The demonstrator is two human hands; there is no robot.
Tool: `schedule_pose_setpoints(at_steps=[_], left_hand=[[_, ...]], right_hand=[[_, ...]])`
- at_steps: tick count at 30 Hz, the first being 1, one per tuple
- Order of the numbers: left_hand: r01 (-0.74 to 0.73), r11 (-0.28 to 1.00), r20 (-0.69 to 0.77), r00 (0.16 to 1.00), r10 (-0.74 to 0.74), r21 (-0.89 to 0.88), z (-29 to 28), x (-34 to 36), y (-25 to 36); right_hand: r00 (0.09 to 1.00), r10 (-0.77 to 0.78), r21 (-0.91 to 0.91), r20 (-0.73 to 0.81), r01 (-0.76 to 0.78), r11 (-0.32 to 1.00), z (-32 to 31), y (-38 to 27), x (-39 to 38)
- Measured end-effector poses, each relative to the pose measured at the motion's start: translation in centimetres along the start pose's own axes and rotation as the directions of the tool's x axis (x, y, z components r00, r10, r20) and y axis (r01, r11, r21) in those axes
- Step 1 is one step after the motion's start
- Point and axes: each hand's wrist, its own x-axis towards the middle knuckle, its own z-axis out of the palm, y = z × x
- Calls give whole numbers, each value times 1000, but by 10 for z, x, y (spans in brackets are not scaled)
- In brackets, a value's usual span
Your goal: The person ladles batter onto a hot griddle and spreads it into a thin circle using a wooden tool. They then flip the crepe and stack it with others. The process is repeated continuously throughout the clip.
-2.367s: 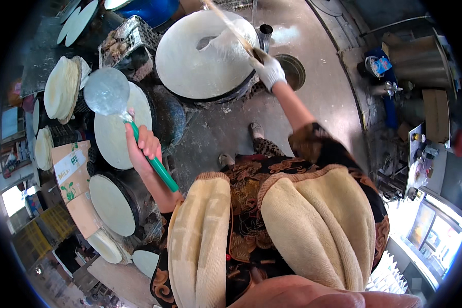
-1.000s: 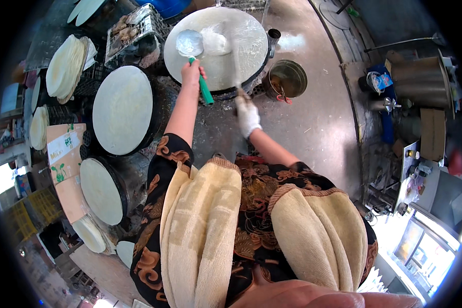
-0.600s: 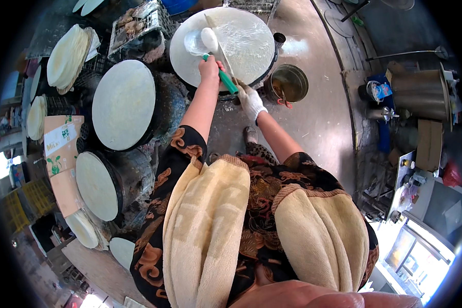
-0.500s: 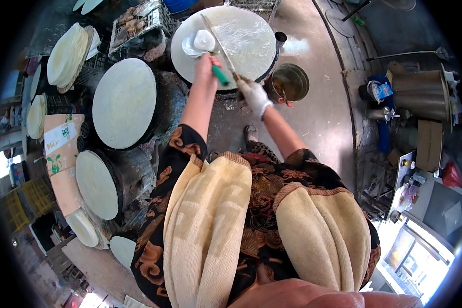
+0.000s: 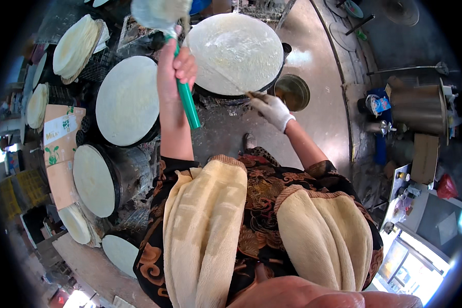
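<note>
Bare-skinned, my left hand [image 5: 175, 66] is closed around the green handle of a tool [image 5: 189, 105]. Its broad head is coated with white batter or dough and raised at the top edge of the view, left of the round griddle [image 5: 231, 38]; the coating hides the head's shape. A thin whitish film covers the griddle's top. My right hand [image 5: 273, 109], in a white glove, grips the brown end of a long thin stick [image 5: 226, 75] at the griddle's near edge. The stick reaches over the griddle toward the far left, faint against the pale surface.
More round griddles with pale tops [image 5: 127, 100] curve along my left, beside a cardboard box [image 5: 61, 154]. Stacked thin flatbreads [image 5: 77, 47] stand beyond. A metal bucket [image 5: 292, 91] holding liquid sits right of the main griddle. A large steel pot [image 5: 418, 110] is farther right.
My left hand has lifted the green-handled tool off the griddle, up and left, with the white mass on it. The right hand has shifted slightly right and nearer with the stick.
</note>
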Motion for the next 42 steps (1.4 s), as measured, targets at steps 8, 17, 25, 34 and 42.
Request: schedule_pose_setpoints(at_steps=[8,17,25,34,42], left_hand=[[7,992,-230,972,-35,-123,-13,-27,10],[-132,985,-697,695,173,113,-146,30,-119],[-218,953,-784,544,298,211,-131,19,-141],[-250,877,-334,936,110,-411,-105,-58,-69],[-116,763,-159,987,17,-636,-102,-60,-29]], right_hand=[[968,-90,38,-236,102,994,33,40,13],[980,78,253,-180,-31,967,80,16,18],[994,80,156,-80,-66,985,75,27,-7],[996,-64,289,-57,78,954,40,-29,-35],[987,-138,-347,-84,101,932,41,-2,-7]])
